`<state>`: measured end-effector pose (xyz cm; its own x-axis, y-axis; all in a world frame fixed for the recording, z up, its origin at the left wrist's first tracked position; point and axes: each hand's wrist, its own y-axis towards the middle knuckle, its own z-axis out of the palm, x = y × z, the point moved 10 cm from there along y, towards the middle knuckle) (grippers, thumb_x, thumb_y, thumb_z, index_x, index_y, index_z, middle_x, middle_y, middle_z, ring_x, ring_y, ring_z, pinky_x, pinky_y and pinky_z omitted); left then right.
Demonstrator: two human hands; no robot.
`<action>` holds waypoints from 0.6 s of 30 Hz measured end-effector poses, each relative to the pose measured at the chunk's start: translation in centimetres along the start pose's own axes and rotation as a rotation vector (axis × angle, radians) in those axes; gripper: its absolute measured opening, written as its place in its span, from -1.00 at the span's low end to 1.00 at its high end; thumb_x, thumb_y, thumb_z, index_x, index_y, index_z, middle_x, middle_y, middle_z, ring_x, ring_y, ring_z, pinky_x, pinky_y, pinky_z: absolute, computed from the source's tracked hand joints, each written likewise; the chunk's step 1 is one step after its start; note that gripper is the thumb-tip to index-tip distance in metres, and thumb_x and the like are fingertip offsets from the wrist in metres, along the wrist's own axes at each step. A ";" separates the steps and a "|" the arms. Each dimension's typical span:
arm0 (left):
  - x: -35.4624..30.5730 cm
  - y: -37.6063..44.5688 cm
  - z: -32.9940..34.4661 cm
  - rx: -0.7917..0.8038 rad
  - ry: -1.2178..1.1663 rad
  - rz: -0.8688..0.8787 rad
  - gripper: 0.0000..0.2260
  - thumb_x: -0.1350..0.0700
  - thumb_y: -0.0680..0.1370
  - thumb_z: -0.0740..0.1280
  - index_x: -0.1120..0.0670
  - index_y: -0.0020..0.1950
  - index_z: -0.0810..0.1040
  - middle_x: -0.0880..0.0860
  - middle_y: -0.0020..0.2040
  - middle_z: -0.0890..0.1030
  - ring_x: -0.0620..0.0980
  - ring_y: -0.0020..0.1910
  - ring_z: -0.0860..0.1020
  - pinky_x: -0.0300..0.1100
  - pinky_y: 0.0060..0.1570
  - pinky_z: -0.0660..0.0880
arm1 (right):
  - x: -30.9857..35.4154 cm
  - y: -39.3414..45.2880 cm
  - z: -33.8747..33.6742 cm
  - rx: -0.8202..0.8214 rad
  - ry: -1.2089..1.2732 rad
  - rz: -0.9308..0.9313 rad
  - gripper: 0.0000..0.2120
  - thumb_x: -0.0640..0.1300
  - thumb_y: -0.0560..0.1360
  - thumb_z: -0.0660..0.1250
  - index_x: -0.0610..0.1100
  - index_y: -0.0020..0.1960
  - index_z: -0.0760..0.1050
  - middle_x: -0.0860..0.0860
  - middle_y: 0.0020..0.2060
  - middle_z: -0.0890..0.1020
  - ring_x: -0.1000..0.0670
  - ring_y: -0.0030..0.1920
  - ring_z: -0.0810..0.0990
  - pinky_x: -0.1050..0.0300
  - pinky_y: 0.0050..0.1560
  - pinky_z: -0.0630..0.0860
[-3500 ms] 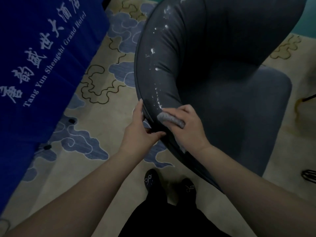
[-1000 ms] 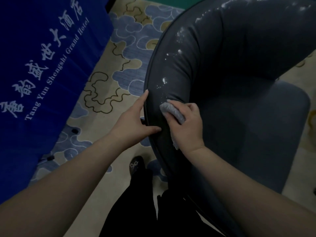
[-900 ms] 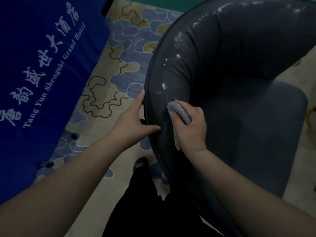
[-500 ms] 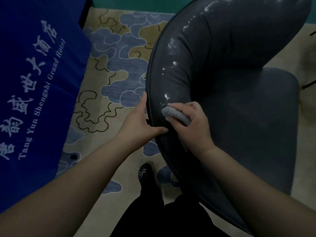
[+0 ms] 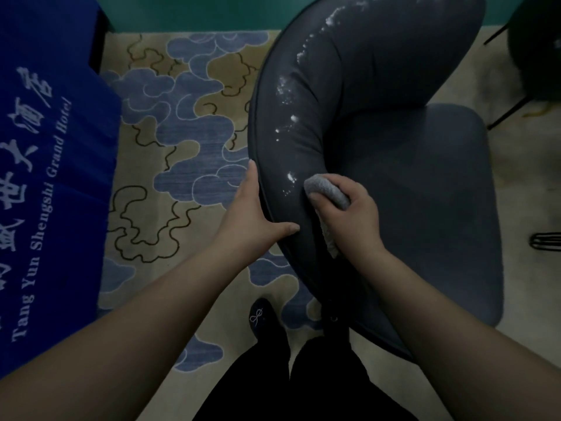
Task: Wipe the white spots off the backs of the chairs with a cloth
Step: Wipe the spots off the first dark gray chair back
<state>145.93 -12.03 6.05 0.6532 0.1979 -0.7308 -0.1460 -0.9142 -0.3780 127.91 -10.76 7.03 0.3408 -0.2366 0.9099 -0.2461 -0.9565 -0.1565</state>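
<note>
A dark grey chair with a curved padded back (image 5: 358,95) stands in front of me, its seat (image 5: 425,214) to the right. White spots (image 5: 290,177) run along the top of the back, from just left of my right hand up to the far end. My right hand (image 5: 349,217) grips a grey cloth (image 5: 326,189) and presses it on the inner side of the back. My left hand (image 5: 252,217) rests on the back's outer edge, fingers straight along the outside and thumb across the top.
A blue tablecloth with white lettering (image 5: 45,177) hangs at the left. A patterned carpet (image 5: 182,165) covers the floor, with a green wall base (image 5: 194,13) beyond. My dark shoe (image 5: 261,317) is below. Black metal legs (image 5: 546,240) show at the right edge.
The cloth and my right hand have slid a little to the right onto the inner side of the back. My view has shifted, so more of the far chair back shows.
</note>
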 end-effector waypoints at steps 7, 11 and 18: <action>0.3 0.5 -0.4 0.019 -0.044 0.018 0.15 -0.02 0.27 0.59 -0.09 0.56 -0.20 -0.11 0.56 0.08 -0.07 0.48 0.22 -0.01 0.38 0.33 | 0.9 0.6 0.3 -0.072 0.002 -0.028 -0.73 -0.14 0.44 0.45 0.04 0.13 0.60 0.03 0.00 0.52 0.29 -0.04 0.50 0.53 0.01 0.37; 0.2 1.1 -0.7 0.033 -0.055 0.028 0.17 0.01 0.25 0.61 -0.08 0.56 -0.19 -0.09 0.56 0.08 -0.04 0.48 0.23 0.01 0.38 0.34 | 3.8 0.9 2.9 0.071 -0.077 -0.224 -0.68 -0.17 0.40 0.49 -0.04 0.15 0.62 -0.07 -0.03 0.50 0.16 -0.03 0.51 0.46 0.06 0.38; 0.0 1.5 -0.9 0.043 -0.025 0.040 0.16 0.01 0.25 0.61 -0.08 0.57 -0.17 -0.13 0.57 -0.01 -0.04 0.50 0.19 0.00 0.39 0.32 | 3.3 3.1 2.5 0.008 -0.058 -0.147 -0.70 -0.17 0.43 0.46 -0.04 0.15 0.61 -0.09 0.04 0.52 0.13 0.01 0.52 0.48 0.08 0.37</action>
<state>146.43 -13.68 6.00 0.6277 0.1706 -0.7595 -0.2039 -0.9056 -0.3719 130.49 -14.94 8.60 0.4241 -0.1034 0.8997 -0.1823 -0.9829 -0.0271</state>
